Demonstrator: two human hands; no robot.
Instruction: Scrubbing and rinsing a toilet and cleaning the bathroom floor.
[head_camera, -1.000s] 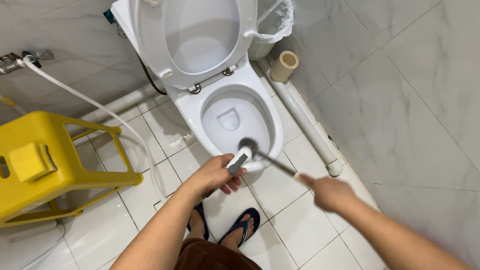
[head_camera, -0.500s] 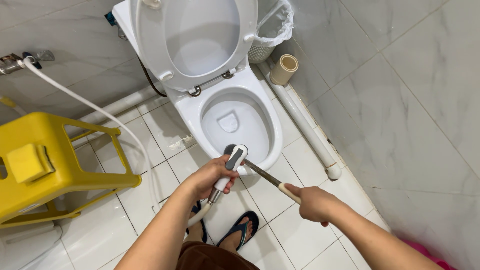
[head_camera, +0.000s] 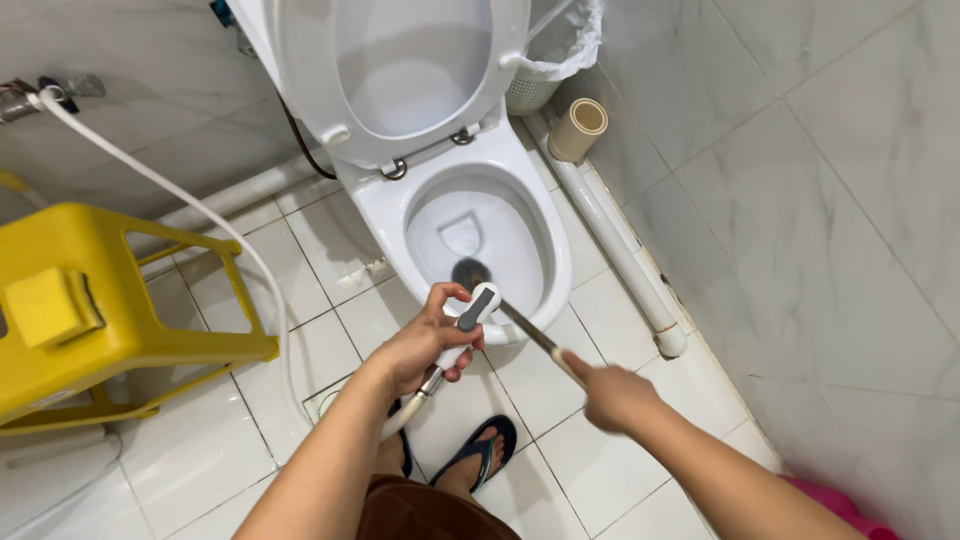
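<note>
Left hand (head_camera: 425, 345) is wrapped tight round the bidet sprayer (head_camera: 468, 320), thumb up by the trigger and the white nozzle tipped forward over the front rim of the toilet bowl (head_camera: 545, 235), apparently so any water lands inside rather than on the floor. The white hose (head_camera: 190, 205) runs back from under that hand, loops left and climbs to the wall tap at upper left.

Right hand (head_camera: 610, 395) is fisted on the handle end of the toilet brush (head_camera: 470, 272). The shaft slants up and left, away from that hand, and passes just behind the sprayer head, so the dark brush head sits at the bowl's near inner wall, right ahead of the nozzle. The two tools look aimed at the same spot.

Seat and lid (head_camera: 415, 60) are tipped up, leaving the bowl open. A yellow stool (head_camera: 100, 300) stands well left of the left hand. A lined bin (head_camera: 550, 50) and a cardboard roll (head_camera: 578, 128) sit far ahead of the right hand by the wall.
</note>
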